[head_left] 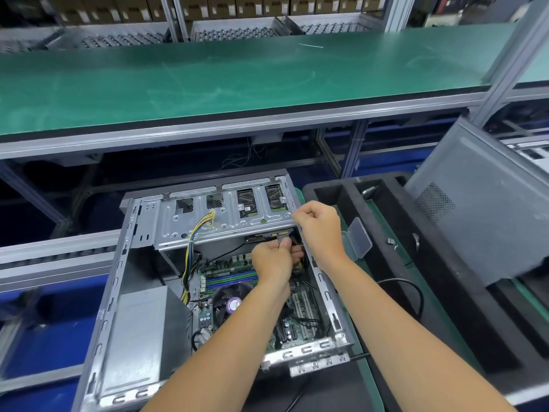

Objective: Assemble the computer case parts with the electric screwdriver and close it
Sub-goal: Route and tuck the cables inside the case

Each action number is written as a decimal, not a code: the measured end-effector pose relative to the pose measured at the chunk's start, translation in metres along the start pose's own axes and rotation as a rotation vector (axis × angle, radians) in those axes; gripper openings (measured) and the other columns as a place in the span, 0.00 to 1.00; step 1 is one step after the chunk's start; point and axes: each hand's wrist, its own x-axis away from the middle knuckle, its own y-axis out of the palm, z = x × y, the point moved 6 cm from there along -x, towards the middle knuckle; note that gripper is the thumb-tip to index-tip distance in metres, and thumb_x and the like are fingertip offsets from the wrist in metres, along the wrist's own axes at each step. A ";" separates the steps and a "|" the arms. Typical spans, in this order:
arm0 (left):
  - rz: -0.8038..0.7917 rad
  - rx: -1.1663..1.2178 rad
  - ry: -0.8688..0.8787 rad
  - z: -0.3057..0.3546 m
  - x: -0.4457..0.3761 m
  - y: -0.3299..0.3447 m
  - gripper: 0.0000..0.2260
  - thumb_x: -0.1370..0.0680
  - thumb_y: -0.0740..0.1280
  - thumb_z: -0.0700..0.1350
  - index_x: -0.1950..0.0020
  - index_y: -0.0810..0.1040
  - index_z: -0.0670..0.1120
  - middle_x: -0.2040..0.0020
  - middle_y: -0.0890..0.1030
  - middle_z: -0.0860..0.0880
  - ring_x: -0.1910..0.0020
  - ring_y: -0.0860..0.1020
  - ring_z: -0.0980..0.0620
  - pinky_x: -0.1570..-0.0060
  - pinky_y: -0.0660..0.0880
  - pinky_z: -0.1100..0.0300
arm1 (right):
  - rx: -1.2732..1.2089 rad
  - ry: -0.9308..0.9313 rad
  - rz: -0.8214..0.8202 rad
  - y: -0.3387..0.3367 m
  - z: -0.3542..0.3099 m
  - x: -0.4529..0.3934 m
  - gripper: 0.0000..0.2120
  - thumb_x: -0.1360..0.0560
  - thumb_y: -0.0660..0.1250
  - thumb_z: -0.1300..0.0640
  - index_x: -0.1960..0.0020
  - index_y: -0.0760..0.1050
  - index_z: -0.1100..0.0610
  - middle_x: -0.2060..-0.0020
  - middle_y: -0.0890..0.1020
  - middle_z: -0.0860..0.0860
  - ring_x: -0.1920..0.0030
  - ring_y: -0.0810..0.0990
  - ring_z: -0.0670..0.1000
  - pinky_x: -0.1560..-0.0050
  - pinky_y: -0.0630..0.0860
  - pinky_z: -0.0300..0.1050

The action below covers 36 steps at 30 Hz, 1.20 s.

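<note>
An open grey computer case [114,295] lies flat in front of me, its motherboard [225,269] and CPU fan [228,298] exposed. A silver drive cage [208,221] spans its far end, with yellow and black cables [190,254] running beneath. My left hand [271,261] is inside the case under the cage's right end, pinching a thin dark cable connector [280,240]. My right hand [319,226] is curled in a fist at the cage's right corner; what it holds is hidden. The grey side panel [481,215] leans at the right. No screwdriver is visible.
A black foam tray [395,292] sits right of the case, with a small clear plastic box [358,237] at its near edge and a black cable [416,292] looping across it. A green shelf [237,81] runs overhead behind. Conveyor rails [44,263] lie to the left.
</note>
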 end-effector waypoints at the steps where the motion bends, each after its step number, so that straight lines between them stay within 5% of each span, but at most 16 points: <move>1: 0.009 0.007 -0.005 0.000 0.000 -0.001 0.08 0.20 0.62 0.38 0.57 0.78 0.39 0.67 0.82 0.44 0.72 0.79 0.53 0.71 0.75 0.64 | 0.008 0.002 -0.002 0.000 0.000 0.000 0.11 0.27 0.67 0.64 0.66 0.77 0.53 0.71 0.77 0.46 0.67 0.73 0.44 0.63 0.69 0.39; 9: -0.020 -0.061 0.018 0.003 0.000 0.000 0.10 0.20 0.62 0.37 0.53 0.79 0.31 0.68 0.80 0.43 0.76 0.77 0.56 0.73 0.73 0.66 | 0.188 -0.018 -0.026 0.007 -0.010 0.001 0.09 0.28 0.67 0.64 0.65 0.75 0.54 0.70 0.76 0.46 0.67 0.73 0.44 0.65 0.68 0.41; 23: 0.041 -0.094 0.104 0.006 0.001 -0.003 0.11 0.21 0.64 0.40 0.54 0.80 0.33 0.64 0.83 0.40 0.72 0.80 0.54 0.71 0.76 0.65 | 0.164 -0.004 -0.015 0.004 -0.011 0.004 0.08 0.27 0.68 0.63 0.65 0.77 0.54 0.70 0.77 0.46 0.66 0.74 0.44 0.65 0.67 0.40; 31: 0.120 0.029 0.031 0.002 0.005 0.002 0.10 0.21 0.63 0.38 0.54 0.79 0.31 0.70 0.78 0.46 0.79 0.74 0.61 0.77 0.69 0.69 | 0.188 0.007 -0.021 0.005 -0.011 0.004 0.08 0.27 0.67 0.64 0.64 0.77 0.56 0.70 0.77 0.46 0.67 0.74 0.45 0.63 0.70 0.42; 36: 0.189 0.063 0.014 -0.001 0.008 0.008 0.10 0.21 0.63 0.40 0.54 0.78 0.33 0.70 0.79 0.47 0.77 0.75 0.58 0.72 0.72 0.64 | 0.151 0.033 -0.030 0.004 -0.010 0.006 0.07 0.27 0.66 0.63 0.63 0.77 0.57 0.69 0.79 0.50 0.62 0.82 0.59 0.57 0.82 0.60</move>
